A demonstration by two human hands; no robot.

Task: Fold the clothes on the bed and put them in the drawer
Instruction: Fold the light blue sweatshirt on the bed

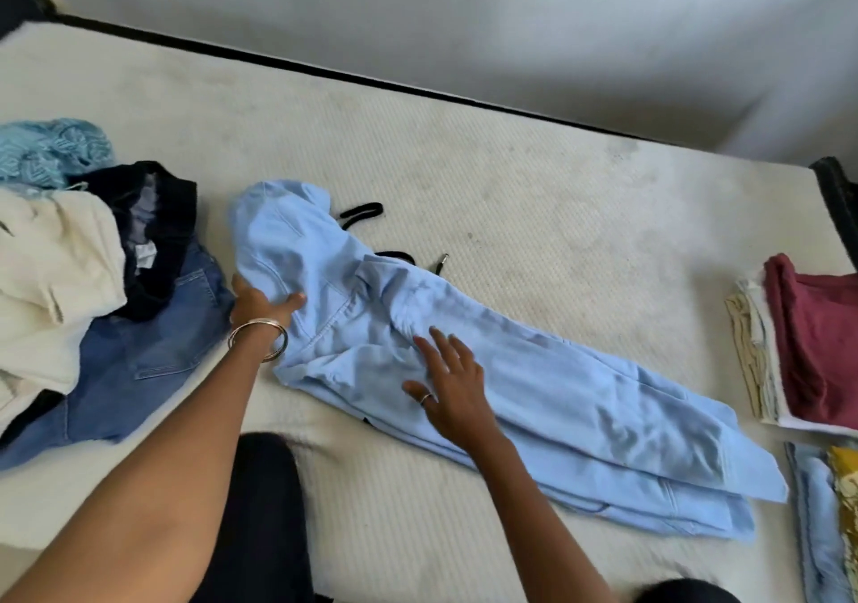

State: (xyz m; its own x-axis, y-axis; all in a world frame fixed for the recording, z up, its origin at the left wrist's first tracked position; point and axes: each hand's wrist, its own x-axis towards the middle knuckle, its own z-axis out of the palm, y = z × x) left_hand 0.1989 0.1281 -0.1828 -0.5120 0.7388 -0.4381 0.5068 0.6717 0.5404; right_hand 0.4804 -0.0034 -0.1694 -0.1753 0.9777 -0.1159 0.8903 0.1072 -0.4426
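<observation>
Both hands work the light blue trousers (464, 347) mid-bed. Our left hand (260, 300), bangles on the wrist, pinches the waistband edge at about 9 o'clock of the garment, thumb on top. Our right hand (452, 384), ring on the thumb, lies flat with fingers spread, pressing the seat area near 6 o'clock.

Going left to right: at 9 o'clock of the bed an unfolded pile, with a pale blue knit (51, 149), a cream garment (55, 268), a dark navy piece (160, 235) and denim jeans (148, 351). Centre, the trousers run diagonally toward 4 o'clock, legs doubled but not squared. A black drawstring (362, 212) pokes out at 12 o'clock. At 3 o'clock sits a folded stack topped by a maroon item (817, 342); at 4 o'clock, more folded pieces (822, 523).

Risks, as we judge them: the leg hems are offset, so folding now would lock in a crooked bundle; the loose drawstring could trail out; pulling the waistband could drag the jeans touching it.

Surface: bare cream textured mattress (510, 193), some grey smudges, dark frame edge behind. Room: plain white wall (464, 8). No drawer in view.
</observation>
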